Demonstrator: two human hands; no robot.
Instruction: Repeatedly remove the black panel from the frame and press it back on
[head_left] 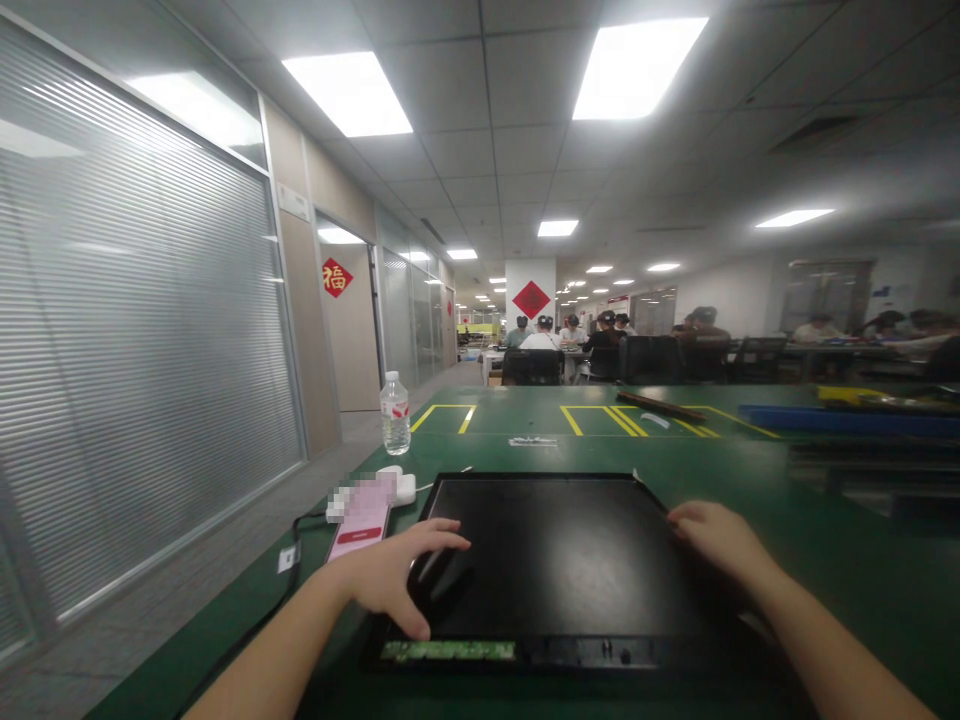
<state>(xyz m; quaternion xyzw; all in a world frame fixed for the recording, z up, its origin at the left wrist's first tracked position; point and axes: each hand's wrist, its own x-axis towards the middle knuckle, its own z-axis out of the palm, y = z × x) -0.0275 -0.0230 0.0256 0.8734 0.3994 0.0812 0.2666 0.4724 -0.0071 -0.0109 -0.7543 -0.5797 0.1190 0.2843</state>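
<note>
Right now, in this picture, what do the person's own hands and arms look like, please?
The left hand and the right hand wear no gloves. The left forearm and right forearm are uncovered as far as the picture shows; no sleeve, watch or bracelet is visible. Finer details are too soft to tell.

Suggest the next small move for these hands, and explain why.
Perhaps close the left hand on the left side of the black panel: that hand is spread open there, while the right hand is at the right side, so the black panel could probably be steadied from both sides.
</note>
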